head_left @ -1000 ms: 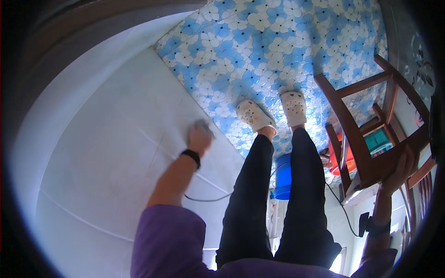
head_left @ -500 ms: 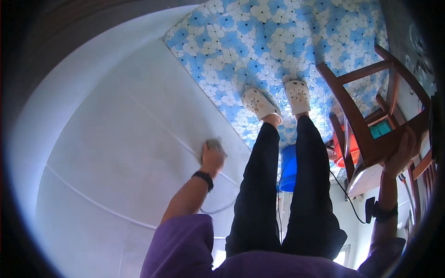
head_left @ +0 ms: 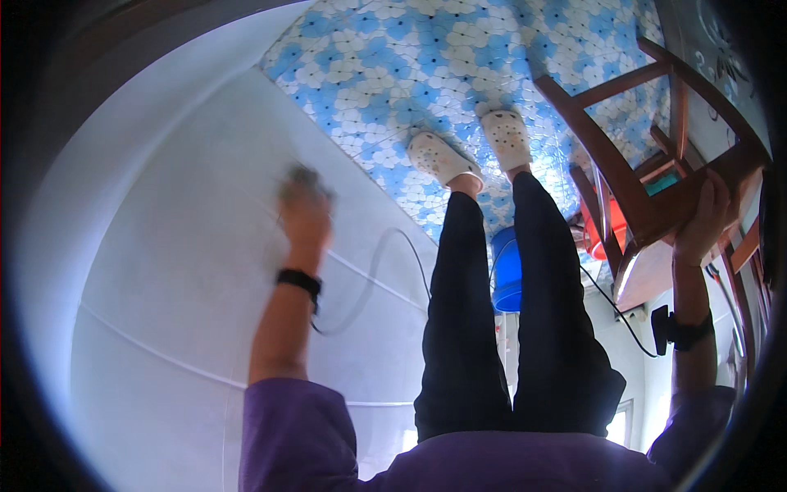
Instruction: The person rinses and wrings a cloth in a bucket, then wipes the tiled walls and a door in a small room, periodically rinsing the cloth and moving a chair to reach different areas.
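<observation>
Apparently rubbing the white wall (head_left: 188, 271) with the left hand (head_left: 305, 215), blurred but seemingly curled over a grey pad (head_left: 304, 175) there, while clasping a wooden chair (head_left: 656, 216) in the right hand (head_left: 703, 215). Probably calls next for even pressure; beware the looping cable (head_left: 402, 233), the blue bucket (head_left: 507, 271) between the legs (head_left: 463, 328) and the red container (head_left: 617, 220) behind the chair.

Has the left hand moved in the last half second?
Yes: judged against the blue bucket, the left hand has gone farther left and higher in the picture.
</observation>
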Demonstrator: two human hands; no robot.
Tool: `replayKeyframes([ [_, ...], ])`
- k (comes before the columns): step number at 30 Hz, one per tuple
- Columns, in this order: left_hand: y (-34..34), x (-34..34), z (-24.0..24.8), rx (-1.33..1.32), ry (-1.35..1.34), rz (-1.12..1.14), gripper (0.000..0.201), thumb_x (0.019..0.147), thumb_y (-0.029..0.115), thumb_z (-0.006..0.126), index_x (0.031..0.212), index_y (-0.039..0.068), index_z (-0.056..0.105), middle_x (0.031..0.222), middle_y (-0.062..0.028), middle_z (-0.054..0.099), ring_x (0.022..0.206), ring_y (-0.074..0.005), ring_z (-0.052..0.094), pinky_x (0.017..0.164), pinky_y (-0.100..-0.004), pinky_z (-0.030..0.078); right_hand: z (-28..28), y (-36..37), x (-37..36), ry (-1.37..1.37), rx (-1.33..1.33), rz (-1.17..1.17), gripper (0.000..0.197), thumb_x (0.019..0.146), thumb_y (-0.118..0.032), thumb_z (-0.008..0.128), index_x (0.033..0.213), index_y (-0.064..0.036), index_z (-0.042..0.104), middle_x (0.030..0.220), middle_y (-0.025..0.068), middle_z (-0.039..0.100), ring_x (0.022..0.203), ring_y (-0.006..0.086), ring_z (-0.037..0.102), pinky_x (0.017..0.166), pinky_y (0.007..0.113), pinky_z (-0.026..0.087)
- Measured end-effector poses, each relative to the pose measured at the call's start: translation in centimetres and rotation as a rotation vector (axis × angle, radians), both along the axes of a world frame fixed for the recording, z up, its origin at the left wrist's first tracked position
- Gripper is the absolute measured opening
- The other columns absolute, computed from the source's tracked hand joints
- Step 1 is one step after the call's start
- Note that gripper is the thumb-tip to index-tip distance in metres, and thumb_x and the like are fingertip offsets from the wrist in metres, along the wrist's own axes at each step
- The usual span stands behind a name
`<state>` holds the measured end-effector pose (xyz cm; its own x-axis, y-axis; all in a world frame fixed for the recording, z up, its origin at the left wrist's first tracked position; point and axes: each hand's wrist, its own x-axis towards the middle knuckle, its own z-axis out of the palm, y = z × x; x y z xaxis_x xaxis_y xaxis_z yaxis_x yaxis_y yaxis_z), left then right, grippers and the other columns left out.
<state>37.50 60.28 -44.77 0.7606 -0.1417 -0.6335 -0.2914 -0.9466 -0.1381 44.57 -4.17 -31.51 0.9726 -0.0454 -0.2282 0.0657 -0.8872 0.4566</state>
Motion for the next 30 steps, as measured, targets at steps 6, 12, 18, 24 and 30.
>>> replayKeyframes([
  [6,-0.5,-2.0,-3.7,0.080,0.200,-0.226,0.039,0.081,0.025,0.046,0.108,-0.004,0.049,0.116,-0.0197,0.050,0.110,-0.0298,0.045,0.092,-0.0429,0.033,1.4,1.3,1.3,-0.012,0.281,-0.097,0.034,0.088,-0.028,0.042,0.113,-0.0081,0.053,0.123,0.0177,0.043,0.118,0.0348,0.034,0.097,0.040,0.032],
  [12,-3.0,4.7,-10.6,0.262,0.180,-0.095,0.024,0.084,0.020,0.042,0.098,0.011,0.060,0.111,-0.0131,0.056,0.113,-0.0291,0.043,0.097,-0.0509,0.025,2.8,-1.5,1.4,0.124,0.007,0.362,0.046,0.080,-0.019,0.056,0.121,-0.0025,0.046,0.120,0.0140,0.049,0.115,0.0345,0.043,0.097,0.043,0.033],
  [18,-9.5,-23.0,-14.1,0.143,0.837,-0.057,0.036,0.086,0.025,0.040,0.112,0.007,0.057,0.122,-0.0081,0.050,0.120,-0.0246,0.035,0.097,-0.0522,0.023,3.3,-0.9,2.0,0.132,0.149,0.446,0.045,0.081,-0.018,0.053,0.122,-0.0017,0.043,0.118,0.0160,0.049,0.113,0.0354,0.044,0.094,0.043,0.038],
  [24,-7.6,-21.4,-10.9,-0.050,0.310,-0.052,0.025,0.079,0.022,0.047,0.091,0.009,0.064,0.106,-0.0098,0.057,0.104,-0.0266,0.048,0.089,-0.0516,0.031,1.9,0.1,3.6,0.087,0.490,0.518,0.042,0.082,-0.021,0.052,0.115,0.0035,0.046,0.110,0.0214,0.051,0.101,0.0390,0.049,0.088,0.046,0.040],
  [30,-2.9,3.7,-5.2,0.214,-0.056,-0.005,0.026,0.083,0.021,0.043,0.103,0.011,0.056,0.123,-0.0147,0.047,0.120,-0.0285,0.035,0.097,-0.0528,0.022,-0.3,-1.2,1.8,-0.132,0.615,-0.208,0.026,0.083,-0.014,0.045,0.102,-0.0015,0.056,0.107,0.0163,0.053,0.102,0.0323,0.048,0.087,0.040,0.040],
])
